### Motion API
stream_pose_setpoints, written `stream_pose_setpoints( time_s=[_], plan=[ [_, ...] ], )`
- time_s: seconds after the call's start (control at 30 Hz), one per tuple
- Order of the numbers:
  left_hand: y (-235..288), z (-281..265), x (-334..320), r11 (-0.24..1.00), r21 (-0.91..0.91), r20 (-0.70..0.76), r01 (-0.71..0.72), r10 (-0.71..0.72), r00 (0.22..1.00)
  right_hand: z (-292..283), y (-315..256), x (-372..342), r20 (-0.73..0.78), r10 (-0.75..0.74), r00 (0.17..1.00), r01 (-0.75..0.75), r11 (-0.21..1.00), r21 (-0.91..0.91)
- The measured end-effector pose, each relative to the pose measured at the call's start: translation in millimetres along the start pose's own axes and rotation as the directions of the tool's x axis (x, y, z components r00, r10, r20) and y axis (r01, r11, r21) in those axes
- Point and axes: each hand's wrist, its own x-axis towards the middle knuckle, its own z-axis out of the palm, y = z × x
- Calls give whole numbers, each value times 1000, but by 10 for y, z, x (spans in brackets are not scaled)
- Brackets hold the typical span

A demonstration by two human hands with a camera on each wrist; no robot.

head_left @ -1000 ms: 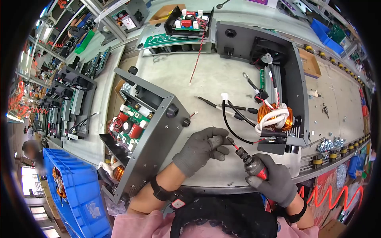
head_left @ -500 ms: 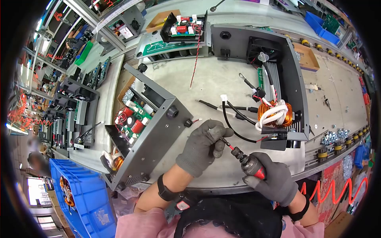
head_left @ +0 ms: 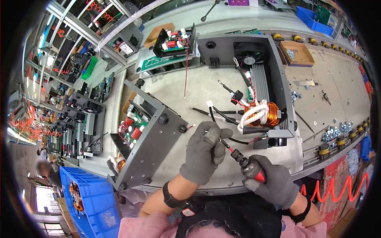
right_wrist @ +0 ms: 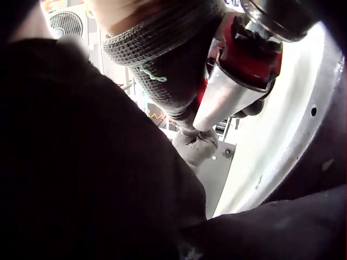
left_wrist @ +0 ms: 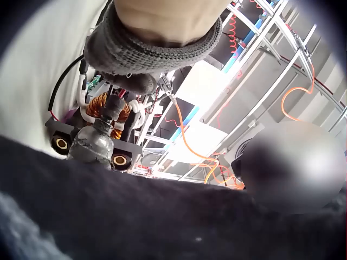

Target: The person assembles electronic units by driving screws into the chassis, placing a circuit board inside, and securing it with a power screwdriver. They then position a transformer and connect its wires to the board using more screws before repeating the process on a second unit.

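Note:
In the head view, my gloved right hand (head_left: 274,180) grips a red and dark power screwdriver (head_left: 251,168), its bit slanting up and left. My gloved left hand (head_left: 202,152) has curled fingers right at the bit's tip; a small metal piece (left_wrist: 129,75) shows at those fingertips in the left wrist view. Beyond the hands, an open grey metal housing (head_left: 286,99) holds a copper coil (head_left: 266,114) wrapped with white cable. Black leads (head_left: 226,116) run out from it. The right wrist view shows the screwdriver's silver lever (right_wrist: 227,97) beside the glove.
To the left stands a second grey housing (head_left: 152,144) with a circuit board inside. Behind, another board assembly (head_left: 172,43) trails a red twisted wire. Loose screws (head_left: 337,131) and a cardboard tray (head_left: 297,55) lie at right. A blue crate (head_left: 95,198) sits lower left.
The head view has shifted, so the right housing appears further left and more of the right bench shows. Both hands stay close together, the screwdriver bit still at the left fingers.

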Motion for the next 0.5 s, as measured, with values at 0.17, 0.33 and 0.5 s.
stream_pose_setpoints(
  time_s=[0.17, 0.33, 0.5],
  plan=[
    [-19, 98, -32, 997, 65, 31, -35, 33, 999, -50, 43, -37, -10, -48, 999, 48, 999, -5],
    [-19, 256, -88, 947, 218, -10, -237, 245, 969, -58, 76, -73, -4, -46, 999, 46, 989, 140],
    [-14, 270, -98, 952, 179, 10, -247, 250, 968, -87, 65, -108, -49, -97, 994, 101, 992, 79]
  ],
)
